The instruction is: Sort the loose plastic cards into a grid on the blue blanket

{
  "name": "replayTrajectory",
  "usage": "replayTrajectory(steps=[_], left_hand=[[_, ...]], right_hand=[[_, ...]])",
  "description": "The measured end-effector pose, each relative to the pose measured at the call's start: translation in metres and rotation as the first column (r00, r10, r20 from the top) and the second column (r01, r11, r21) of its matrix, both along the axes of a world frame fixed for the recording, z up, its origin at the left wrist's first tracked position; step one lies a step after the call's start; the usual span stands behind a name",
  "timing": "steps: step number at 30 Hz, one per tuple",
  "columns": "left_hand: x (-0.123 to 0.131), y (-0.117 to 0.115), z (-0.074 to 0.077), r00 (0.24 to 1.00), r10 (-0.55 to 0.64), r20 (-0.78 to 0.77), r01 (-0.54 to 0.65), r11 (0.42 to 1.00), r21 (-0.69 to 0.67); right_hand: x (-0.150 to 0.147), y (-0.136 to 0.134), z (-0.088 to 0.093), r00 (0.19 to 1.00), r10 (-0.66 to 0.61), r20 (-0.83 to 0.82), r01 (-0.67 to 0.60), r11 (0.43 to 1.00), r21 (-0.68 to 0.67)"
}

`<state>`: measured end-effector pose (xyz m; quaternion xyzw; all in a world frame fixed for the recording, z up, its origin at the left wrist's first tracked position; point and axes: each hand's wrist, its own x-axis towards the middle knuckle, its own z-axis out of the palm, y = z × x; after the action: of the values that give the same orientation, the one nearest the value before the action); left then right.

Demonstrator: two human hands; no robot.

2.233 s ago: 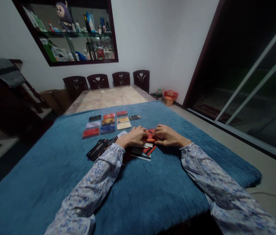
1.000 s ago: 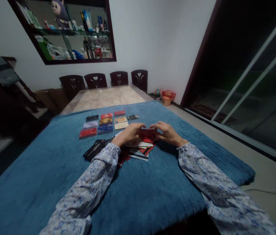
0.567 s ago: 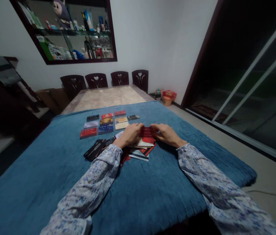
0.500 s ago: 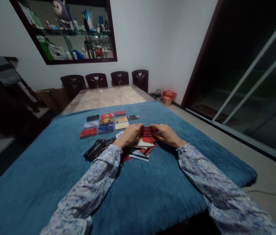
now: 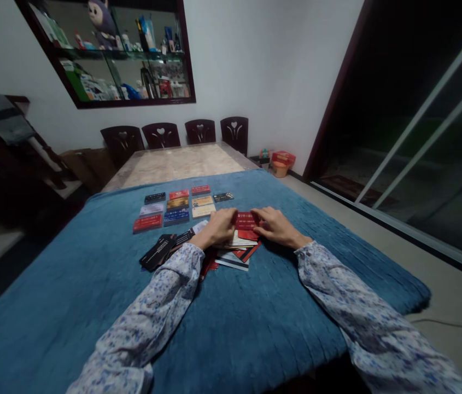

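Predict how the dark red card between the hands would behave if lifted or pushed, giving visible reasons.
The dark red card is probably stiff, as it looks flat between the left hand and right hand. Its thin form suggests it is light. Its smooth-looking printed face may let it slide easily over the loose cards.

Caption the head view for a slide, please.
Left hand and right hand hold a red card near loose cards on a blue cloth.

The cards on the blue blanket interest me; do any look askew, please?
Yes: the black card lies askew beside the left sleeve, angled over other cards, unlike the neatly lined-up card stacks beyond.
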<state>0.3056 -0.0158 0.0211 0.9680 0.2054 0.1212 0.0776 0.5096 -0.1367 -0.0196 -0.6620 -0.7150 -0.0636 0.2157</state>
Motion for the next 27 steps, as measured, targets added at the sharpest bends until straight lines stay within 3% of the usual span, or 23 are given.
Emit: replayTrajectory(steps=[13,22,27], left_hand=[[0.0002,0.0060,-0.0059,0.998,-0.029,0.050,0.030,0.999,-0.028],[-0.0039,0.0083,-0.0035,0.999,-0.011,-0.041,0.011,1.000,0.002],[-0.0066,0.0033,0.0019,0.996,0.014,-0.090,-0.014,1.000,0.005]], right_hand=[[0.0018,0.0007,0.0018,0.999,-0.042,0.001,0.042,0.999,0.016],[0.0045,-0.0010,0.0055,0.998,0.011,-0.055,-0.010,1.000,0.020],[0.0042,0.0005,0.0095,0.998,0.024,-0.059,-0.028,0.998,-0.056]])
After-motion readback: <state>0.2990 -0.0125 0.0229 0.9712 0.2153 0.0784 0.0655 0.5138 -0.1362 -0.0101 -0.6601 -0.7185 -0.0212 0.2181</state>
